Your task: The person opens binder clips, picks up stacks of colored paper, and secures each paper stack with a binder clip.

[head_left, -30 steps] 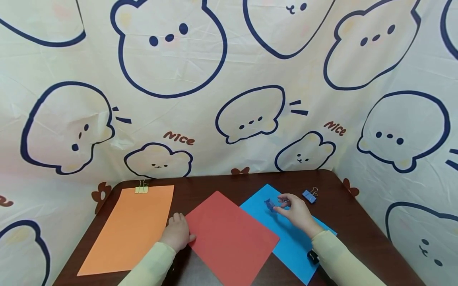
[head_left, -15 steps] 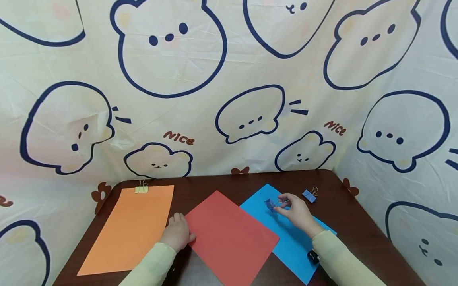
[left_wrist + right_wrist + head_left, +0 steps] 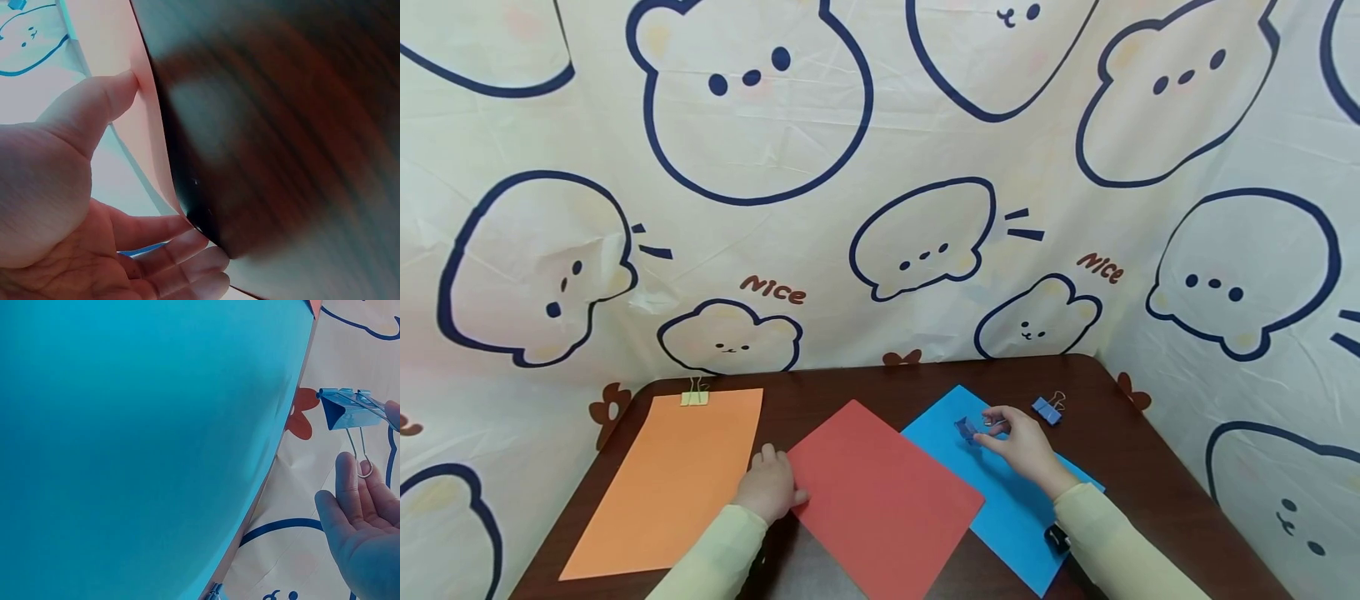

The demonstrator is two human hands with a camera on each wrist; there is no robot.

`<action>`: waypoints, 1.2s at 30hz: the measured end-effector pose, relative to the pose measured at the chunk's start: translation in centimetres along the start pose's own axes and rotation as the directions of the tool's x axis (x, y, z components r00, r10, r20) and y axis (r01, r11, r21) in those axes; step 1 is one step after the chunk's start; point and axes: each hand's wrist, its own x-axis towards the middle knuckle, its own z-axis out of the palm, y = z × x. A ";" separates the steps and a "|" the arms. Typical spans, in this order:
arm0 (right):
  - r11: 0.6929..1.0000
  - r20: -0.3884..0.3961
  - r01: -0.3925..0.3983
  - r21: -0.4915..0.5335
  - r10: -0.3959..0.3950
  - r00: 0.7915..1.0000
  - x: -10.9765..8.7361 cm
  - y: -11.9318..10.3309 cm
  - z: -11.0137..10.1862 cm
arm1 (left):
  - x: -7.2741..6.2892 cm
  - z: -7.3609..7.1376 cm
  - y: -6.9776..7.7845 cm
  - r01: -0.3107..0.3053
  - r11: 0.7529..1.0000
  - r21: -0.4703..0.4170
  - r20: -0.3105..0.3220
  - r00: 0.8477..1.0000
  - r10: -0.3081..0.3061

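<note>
My right hand (image 3: 1022,446) holds a blue binder clip (image 3: 967,430) above the blue paper (image 3: 1000,500). In the right wrist view, the thumb is at one wire handle of the binder clip (image 3: 353,409) and the fingers are at the other. My left hand (image 3: 767,486) rests at the left corner of the red paper (image 3: 887,500); its thumb touches that sheet's edge. Up close in the left wrist view, the left hand (image 3: 119,206) has its thumb against a pale pinkish sheet, with the fingers extended near its edge.
An orange paper (image 3: 662,492) lies at the left, with a yellow binder clip (image 3: 695,398) on its top edge. Another blue binder clip (image 3: 1047,410) sits at the back right of the dark wooden table (image 3: 820,385). A patterned cloth (image 3: 820,250) hangs behind.
Both hands keep their places and the binder clip stays in the right hand. The head view shifts very slightly.
</note>
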 end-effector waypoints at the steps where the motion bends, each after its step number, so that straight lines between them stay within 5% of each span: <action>1: 1.000 0.001 0.000 -0.002 0.000 1.000 0.0 0.0 0.0 | 0.0 0.0 0.0 0.001 1.000 -0.002 0.000 1.000 -0.001; 18: 1.000 -0.001 0.012 -0.005 -0.012 1.000 0.1 0.4 0.1 | 0.4 0.1 -0.5 0.019 1.000 -0.013 -0.018 1.000 -0.019; 36: 1.000 0.010 0.002 -0.004 -0.002 1.000 0.2 0.4 0.1 | 0.7 -0.4 -1.0 0.083 0.986 -0.141 0.058 0.995 -0.075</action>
